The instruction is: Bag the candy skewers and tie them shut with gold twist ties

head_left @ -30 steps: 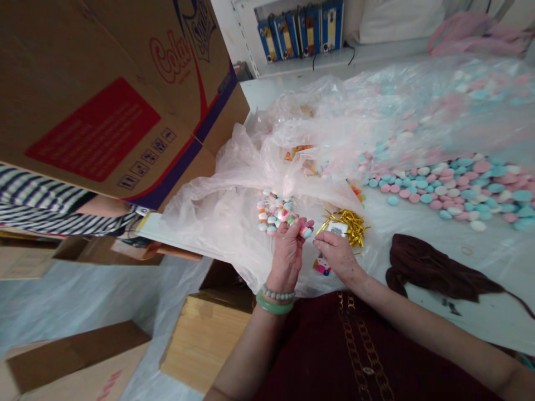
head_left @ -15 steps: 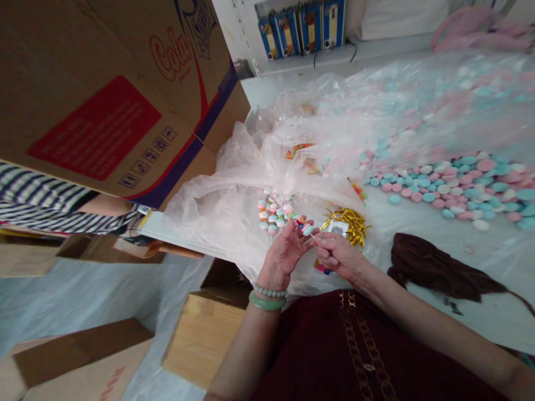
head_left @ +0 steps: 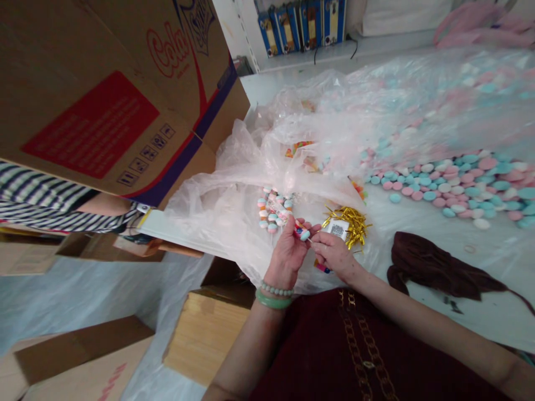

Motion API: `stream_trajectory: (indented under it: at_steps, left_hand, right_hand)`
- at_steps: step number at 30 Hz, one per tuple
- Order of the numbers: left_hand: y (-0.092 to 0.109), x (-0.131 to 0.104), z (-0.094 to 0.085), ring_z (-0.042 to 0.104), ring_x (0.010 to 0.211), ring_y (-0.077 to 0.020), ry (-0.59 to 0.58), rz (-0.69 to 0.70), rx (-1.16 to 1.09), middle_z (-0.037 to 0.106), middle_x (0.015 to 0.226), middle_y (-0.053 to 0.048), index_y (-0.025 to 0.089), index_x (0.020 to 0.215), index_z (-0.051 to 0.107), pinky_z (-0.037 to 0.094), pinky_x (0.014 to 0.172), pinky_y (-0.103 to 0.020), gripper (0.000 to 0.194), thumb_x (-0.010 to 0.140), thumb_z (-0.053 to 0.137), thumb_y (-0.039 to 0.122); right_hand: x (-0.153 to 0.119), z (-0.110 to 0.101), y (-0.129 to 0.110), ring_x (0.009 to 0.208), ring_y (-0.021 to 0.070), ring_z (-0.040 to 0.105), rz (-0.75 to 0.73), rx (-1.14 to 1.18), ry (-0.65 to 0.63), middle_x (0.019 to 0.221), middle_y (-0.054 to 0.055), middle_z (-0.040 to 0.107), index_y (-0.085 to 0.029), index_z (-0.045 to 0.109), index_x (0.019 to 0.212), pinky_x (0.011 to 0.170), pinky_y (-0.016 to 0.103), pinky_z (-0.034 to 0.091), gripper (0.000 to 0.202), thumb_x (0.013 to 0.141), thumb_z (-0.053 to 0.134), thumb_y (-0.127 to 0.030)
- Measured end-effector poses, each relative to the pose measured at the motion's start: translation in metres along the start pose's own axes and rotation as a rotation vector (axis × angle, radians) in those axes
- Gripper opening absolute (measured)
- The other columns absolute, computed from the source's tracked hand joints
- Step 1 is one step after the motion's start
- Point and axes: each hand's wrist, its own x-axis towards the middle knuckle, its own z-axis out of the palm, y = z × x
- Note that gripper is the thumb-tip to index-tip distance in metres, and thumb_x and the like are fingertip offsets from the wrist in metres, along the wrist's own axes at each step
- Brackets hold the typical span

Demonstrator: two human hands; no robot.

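**Your left hand (head_left: 288,250) and right hand (head_left: 334,255) meet at one candy stick (head_left: 302,233)**

In the head view, the candy stick is near the centre of the frame, between your hands. Your left hand is clamped on its colourful part, thumb and fingers closed round it. Your right hand has its fingertips together, pinching the thin end that points toward it.

You wear a beaded bracelet (head_left: 277,289) and a green bangle (head_left: 273,301) on your left wrist. Just beyond your left fingers lies a cluster of stacked candies (head_left: 271,214), on the cloudy plastic sheet (head_left: 242,195). Beside your right hand are a white card (head_left: 337,229) with a printed code and a bunch of gold ties (head_left: 354,224); a colourful label (head_left: 321,267) shows partly from under that hand.

To the right of centre, loose pink, blue and white candies (head_left: 455,184) spread over the desk (head_left: 480,328), partly under plastic. Below them lies a dark brown cloth (head_left: 438,267). A big Cola carton (head_left: 167,106) fills the upper left, with another person's striped sleeve (head_left: 42,195) below it. Blue boxes (head_left: 301,27) stand at the top centre.
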Motion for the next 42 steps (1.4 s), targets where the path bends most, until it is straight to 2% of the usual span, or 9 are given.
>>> stream_trajectory:
  at_steps: [5,10,14,18,24,28,34,38,42]
  left_hand:
    - [0.006,0.000,0.002,0.066,0.078,-0.0156,0.051,0.042,-0.115,0.062,0.073,0.001,0.018,0.077,0.059,0.051,0.083,-0.036,0.020,0.081,0.068,0.036]
    - [0.006,-0.003,0.005,0.065,0.077,-0.0163,0.018,0.057,-0.159,0.062,0.072,0.001,0.019,0.081,0.060,0.051,0.080,-0.037,0.022,0.084,0.065,0.040]
    - [0.012,-0.003,0.001,0.066,0.077,-0.0171,-0.069,0.014,0.019,0.066,0.080,-0.003,0.016,0.086,0.063,0.051,0.077,-0.033,0.023,0.080,0.069,0.037]
    - [0.014,-0.002,-0.002,0.066,0.081,-0.0157,-0.084,0.146,0.063,0.068,0.085,-0.003,0.016,0.090,0.064,0.050,0.081,-0.030,0.020,0.075,0.074,0.025]
    - [0.000,-0.007,0.003,0.067,0.081,-0.0166,-0.070,0.206,0.092,0.069,0.085,-0.003,0.016,0.090,0.065,0.049,0.087,-0.034,0.025,0.071,0.077,0.026]
    - [-0.013,-0.008,0.006,0.067,0.080,-0.0165,-0.065,0.185,0.086,0.069,0.083,-0.005,0.014,0.087,0.065,0.049,0.089,-0.035,0.023,0.073,0.076,0.029]
    - [-0.018,-0.005,0.003,0.067,0.081,-0.0153,-0.090,0.076,0.017,0.068,0.083,-0.003,0.016,0.087,0.066,0.051,0.084,-0.030,0.021,0.076,0.073,0.032]
    - [0.000,-0.004,-0.005,0.067,0.086,-0.0203,-0.160,-0.045,0.110,0.069,0.091,-0.005,0.017,0.092,0.067,0.052,0.077,-0.032,0.025,0.076,0.073,0.034]
    - [0.019,-0.002,-0.007,0.065,0.100,-0.0250,-0.215,-0.023,0.109,0.068,0.104,-0.007,0.020,0.102,0.065,0.051,0.087,-0.041,0.031,0.077,0.072,0.037]
  right_hand:
    - [-0.002,0.003,0.000,0.044,0.0092,0.048,-0.107,-0.272,0.051,0.046,-0.007,0.049,-0.021,0.055,0.065,0.049,0.021,0.036,0.014,0.079,0.050,-0.022]
    - [-0.002,0.004,0.001,0.042,0.0099,0.046,-0.048,-0.198,0.059,0.044,-0.008,0.048,-0.022,0.054,0.066,0.048,0.022,0.037,0.013,0.077,0.048,-0.021]
    - [-0.001,-0.002,0.000,0.042,0.0101,0.044,-0.030,-0.134,0.098,0.045,-0.007,0.047,-0.022,0.054,0.066,0.046,0.022,0.036,0.014,0.079,0.049,-0.025]
    - [0.000,-0.004,0.000,0.041,0.0104,0.042,-0.036,-0.137,0.099,0.044,-0.007,0.046,-0.022,0.054,0.065,0.045,0.022,0.034,0.015,0.079,0.051,-0.027]
    - [0.000,-0.003,0.006,0.046,0.0114,0.043,-0.131,-0.241,0.099,0.047,-0.006,0.045,-0.023,0.053,0.063,0.050,0.023,0.034,0.018,0.080,0.050,-0.025]
    - [-0.002,-0.003,0.007,0.052,0.0123,0.046,-0.190,-0.293,0.168,0.052,-0.005,0.048,-0.023,0.056,0.065,0.054,0.024,0.036,0.015,0.079,0.050,-0.024]
    - [-0.005,0.001,-0.002,0.038,0.0082,0.034,-0.010,0.158,0.078,0.043,-0.008,0.043,-0.021,0.053,0.068,0.040,0.022,0.028,0.015,0.078,0.053,-0.032]
    - [-0.004,-0.003,-0.005,0.036,0.0059,0.029,0.051,0.336,0.035,0.043,-0.009,0.043,-0.018,0.058,0.077,0.035,0.019,0.018,0.019,0.075,0.060,-0.037]
    - [-0.002,-0.008,-0.005,0.033,0.0047,0.023,0.134,0.414,-0.050,0.041,-0.009,0.041,-0.017,0.059,0.080,0.033,0.019,0.012,0.023,0.074,0.062,-0.039]
